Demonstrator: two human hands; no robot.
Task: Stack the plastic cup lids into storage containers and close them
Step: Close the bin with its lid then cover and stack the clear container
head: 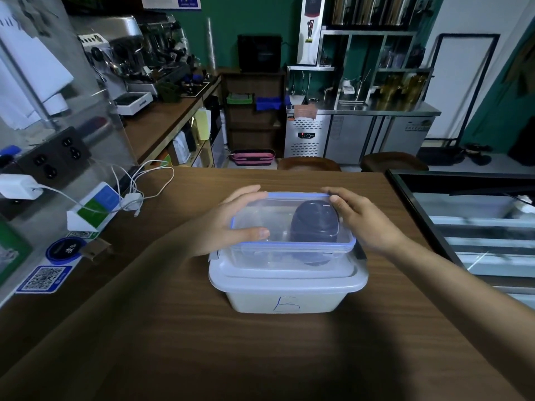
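A clear storage container with a blue-rimmed lid point(292, 247) sits on top of a larger white container point(286, 293) marked with a blue letter B on its front. Through the clear walls I see a dark stack of cup lids point(314, 224) on the right side inside. My left hand point(228, 224) grips the clear container's left side, thumb lying on its lid. On the right side, my right hand point(362, 221) holds the container with fingers at the far corner. Both containers have their lids on.
The containers stand mid-way on a brown wooden counter point(173, 328). White charger cables point(139, 186) and a small sign stand point(92, 209) lie at the left, with QR stickers point(43, 279) near the left edge. A glass display case point(477, 224) borders the right.
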